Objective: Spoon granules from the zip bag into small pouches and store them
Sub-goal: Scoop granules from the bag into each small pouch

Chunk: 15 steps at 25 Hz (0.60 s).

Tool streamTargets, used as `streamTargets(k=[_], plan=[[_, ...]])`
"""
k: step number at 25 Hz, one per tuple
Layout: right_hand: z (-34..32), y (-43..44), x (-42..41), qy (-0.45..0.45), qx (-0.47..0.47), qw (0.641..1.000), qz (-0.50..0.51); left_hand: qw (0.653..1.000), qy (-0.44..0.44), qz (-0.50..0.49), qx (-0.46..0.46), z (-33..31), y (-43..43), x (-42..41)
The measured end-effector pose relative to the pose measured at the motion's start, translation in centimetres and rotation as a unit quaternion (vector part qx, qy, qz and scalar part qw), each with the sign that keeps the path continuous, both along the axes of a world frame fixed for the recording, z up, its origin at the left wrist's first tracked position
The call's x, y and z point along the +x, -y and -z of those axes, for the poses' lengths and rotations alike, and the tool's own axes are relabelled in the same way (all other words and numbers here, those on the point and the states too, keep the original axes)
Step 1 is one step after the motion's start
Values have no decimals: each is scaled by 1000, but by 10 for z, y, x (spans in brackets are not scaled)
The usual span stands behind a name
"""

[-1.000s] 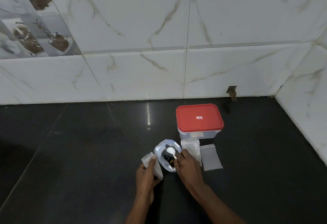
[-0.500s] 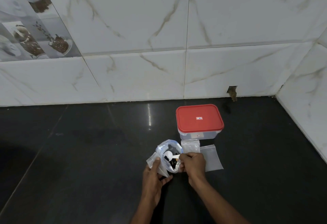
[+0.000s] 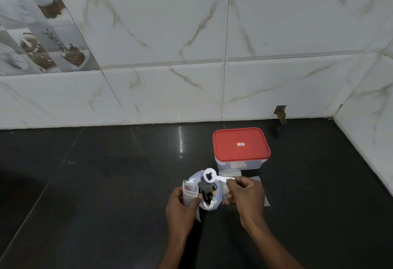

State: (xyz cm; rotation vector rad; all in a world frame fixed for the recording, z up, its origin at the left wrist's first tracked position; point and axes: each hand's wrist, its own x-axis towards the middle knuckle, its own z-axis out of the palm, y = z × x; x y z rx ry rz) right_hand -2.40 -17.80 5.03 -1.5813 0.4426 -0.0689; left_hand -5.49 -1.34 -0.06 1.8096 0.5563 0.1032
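Loaded white spoon (image 3: pixel 210 176) over open zip bag (image 3: pixel 212 205).

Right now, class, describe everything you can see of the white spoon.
The white spoon looks like thin plastic: a round bowl and a short flat handle. A small clump of dark granules sits in the bowl. It is held roughly level, bowl pointing left, above the open zip bag. The right hand pinches the handle's end between thumb and fingers; nothing else visibly touches it.

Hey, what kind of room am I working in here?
Most likely a home kitchen counter: a glossy black stone countertop, marble-look wall tiles with a coffee-themed picture tile on the left, and a red-lidded food container near the corner.
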Motion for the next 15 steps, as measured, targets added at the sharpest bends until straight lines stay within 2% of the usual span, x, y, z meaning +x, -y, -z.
streamTargets(k=[2,3,5,7,8,10,12,13,15], plan=[[-7,-7,-6,97,-69,992,-28,999,6,14,31,-1,2,4],[-5,-12,-10,167,-133,976,-46,999,8,17,36,-1,2,5],[6,-18,-21,294,-278,908,-110,999,6,17,30,0,4,5],[27,-18,-30,371,-412,817,-160,1000,10,13,16,0,5,3],[35,-16,-33,399,-460,775,-169,1000,13,11,14,0,5,2],[40,-16,-38,432,-506,729,-160,1000,16,6,8,1,4,1],[38,-17,-40,437,-504,730,-149,1000,13,2,2,2,4,0],[36,-18,-40,423,-481,755,-142,1000,12,1,2,2,4,0],[33,-14,-33,353,-394,842,-107,1000,14,-1,-5,1,3,-1]])
